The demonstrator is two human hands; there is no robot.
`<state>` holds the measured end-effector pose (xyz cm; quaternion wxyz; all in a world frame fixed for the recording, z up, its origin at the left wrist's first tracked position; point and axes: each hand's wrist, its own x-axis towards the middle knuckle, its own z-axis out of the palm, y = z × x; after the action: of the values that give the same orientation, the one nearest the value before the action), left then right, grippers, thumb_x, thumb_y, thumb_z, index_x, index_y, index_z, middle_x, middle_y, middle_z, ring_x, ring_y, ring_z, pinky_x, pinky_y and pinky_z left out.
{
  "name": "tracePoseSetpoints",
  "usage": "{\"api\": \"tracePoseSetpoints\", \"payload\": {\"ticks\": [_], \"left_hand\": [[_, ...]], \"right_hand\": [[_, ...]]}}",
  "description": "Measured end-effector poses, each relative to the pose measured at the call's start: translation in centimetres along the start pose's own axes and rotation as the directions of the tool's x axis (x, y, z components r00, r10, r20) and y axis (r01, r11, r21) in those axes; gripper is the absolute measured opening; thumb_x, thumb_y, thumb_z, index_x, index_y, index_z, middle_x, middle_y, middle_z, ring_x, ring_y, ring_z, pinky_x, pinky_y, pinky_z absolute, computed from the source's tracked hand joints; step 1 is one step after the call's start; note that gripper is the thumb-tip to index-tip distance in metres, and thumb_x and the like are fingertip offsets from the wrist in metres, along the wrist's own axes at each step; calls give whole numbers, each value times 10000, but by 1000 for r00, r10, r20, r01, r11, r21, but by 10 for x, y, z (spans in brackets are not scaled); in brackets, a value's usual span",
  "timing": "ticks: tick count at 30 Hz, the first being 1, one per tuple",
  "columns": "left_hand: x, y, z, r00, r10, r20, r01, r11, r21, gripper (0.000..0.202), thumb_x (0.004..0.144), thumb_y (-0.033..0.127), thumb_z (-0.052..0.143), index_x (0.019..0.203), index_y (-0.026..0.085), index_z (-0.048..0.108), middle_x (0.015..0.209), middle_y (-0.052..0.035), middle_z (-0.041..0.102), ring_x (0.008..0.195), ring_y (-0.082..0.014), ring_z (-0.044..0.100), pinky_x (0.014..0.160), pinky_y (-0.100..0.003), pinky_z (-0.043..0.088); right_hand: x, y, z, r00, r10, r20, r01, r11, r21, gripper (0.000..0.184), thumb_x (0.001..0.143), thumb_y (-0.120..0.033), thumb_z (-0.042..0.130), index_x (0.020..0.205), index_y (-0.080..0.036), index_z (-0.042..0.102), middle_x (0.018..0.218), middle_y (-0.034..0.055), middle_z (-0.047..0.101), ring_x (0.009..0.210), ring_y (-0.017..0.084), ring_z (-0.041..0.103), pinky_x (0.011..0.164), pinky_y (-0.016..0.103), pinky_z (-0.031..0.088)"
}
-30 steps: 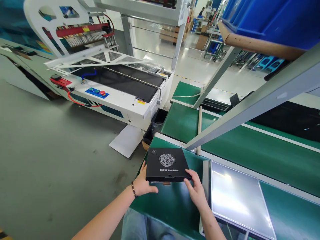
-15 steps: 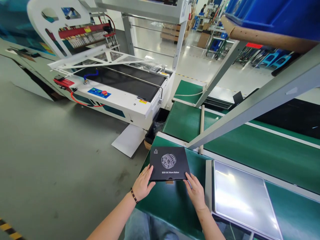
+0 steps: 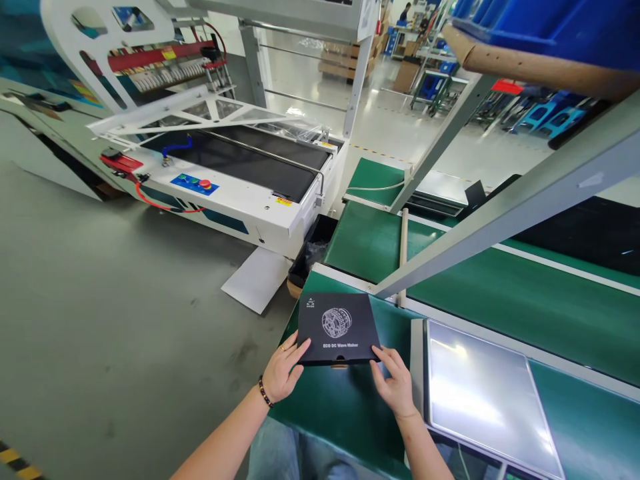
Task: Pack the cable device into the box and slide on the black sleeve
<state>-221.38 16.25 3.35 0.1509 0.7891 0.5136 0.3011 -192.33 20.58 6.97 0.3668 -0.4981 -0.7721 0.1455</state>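
A flat black box point(image 3: 338, 327) printed with a white drawing and lettering lies on the green table mat point(image 3: 345, 407) in front of me. My left hand point(image 3: 283, 373) rests at the box's near left corner, thumb on the lid, fingers apart. At the near right corner my right hand point(image 3: 395, 385) touches the box edge with spread fingers. A small brown tab pokes out under the box's near edge. Neither hand lifts the box.
A shiny light panel point(image 3: 487, 393) is set in the table right of the box. A slanted grey frame post point(image 3: 500, 213) crosses above. A white machine with a black conveyor belt point(image 3: 250, 167) stands at far left, and a white sheet point(image 3: 256, 280) lies on the floor.
The box has come down from a slight lift to lie flat on the mat. Both hands loosened from gripping its near corners to resting on them with fingers spread.
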Motion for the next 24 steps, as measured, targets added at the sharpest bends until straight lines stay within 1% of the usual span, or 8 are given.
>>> {"api": "tracePoseSetpoints", "payload": {"ticks": [3, 6, 10, 13, 16, 18, 22, 24], "left_hand": [[-2, 2, 2, 999, -22, 24, 21, 999, 31, 550, 916, 385, 212, 1419, 172, 145, 1230, -106, 564, 1222, -245, 434, 960, -414, 438], [0, 3, 2, 999, 14, 49, -20, 992, 122, 581, 905, 325, 303, 1424, 168, 97, 1204, -121, 578, 1235, -266, 416, 983, -457, 410], [2, 3, 4, 999, 41, 19, -44, 981, 186, 582, 881, 230, 394, 1413, 180, 166, 1141, -117, 605, 1288, -279, 330, 985, -467, 410], [3, 3, 7, 999, 23, -24, -18, 978, 208, 561, 887, 227, 397, 1407, 189, 190, 1191, -125, 579, 1267, -262, 372, 967, -428, 440], [4, 1, 10, 998, -23, -51, 34, 970, 240, 567, 899, 255, 382, 1413, 174, 156, 1270, -148, 520, 1224, -249, 435, 947, -402, 462], [4, 1, 11, 998, -38, -55, 51, 965, 256, 566, 904, 264, 372, 1414, 168, 145, 1271, -151, 520, 1210, -245, 452, 939, -397, 469], [5, 1, 11, 998, -23, -52, 36, 960, 277, 569, 895, 247, 401, 1410, 176, 171, 1279, -153, 509, 1221, -251, 438, 945, -402, 462], [4, 3, 11, 998, -29, -54, 43, 960, 278, 557, 886, 233, 416, 1402, 191, 209, 1338, -152, 448, 1245, -259, 405, 956, -405, 451]], "right_hand": [[4, -1, -3, 999, 25, 34, -26, 999, 29, 248, 815, -196, 515, 1044, -173, 608, 812, 68, 583, 788, 172, 608, 694, 302, 541], [3, 2, -2, 999, 5, 49, -5, 1000, 11, 249, 816, -192, 516, 1049, -179, 604, 823, 72, 588, 819, 185, 605, 720, 318, 540], [-1, 6, 1, 999, -2, 38, 2, 1000, -1, 240, 818, -188, 521, 1044, -183, 600, 854, 79, 592, 827, 186, 605, 724, 319, 543], [-4, 7, 5, 1000, -12, 4, 12, 1000, -15, 219, 826, -187, 516, 1026, -187, 606, 869, 78, 592, 829, 179, 609, 722, 306, 545], [-5, 8, 9, 999, -21, -37, 19, 999, -51, 208, 837, -187, 510, 1019, -190, 610, 864, 77, 589, 844, 176, 610, 735, 300, 544], [-6, 9, 12, 999, -25, -48, 21, 997, -72, 211, 843, -192, 507, 1028, -193, 609, 854, 74, 582, 837, 171, 610, 730, 293, 546], [-9, 14, 17, 997, -59, -59, 53, 994, -95, 236, 855, -182, 487, 1052, -207, 613, 817, 62, 556, 855, 169, 602, 730, 290, 548], [-14, 16, 20, 996, -64, -69, 56, 992, -111, 249, 859, -171, 473, 1052, -221, 623, 829, 62, 545, 875, 173, 594, 742, 306, 547]]}}
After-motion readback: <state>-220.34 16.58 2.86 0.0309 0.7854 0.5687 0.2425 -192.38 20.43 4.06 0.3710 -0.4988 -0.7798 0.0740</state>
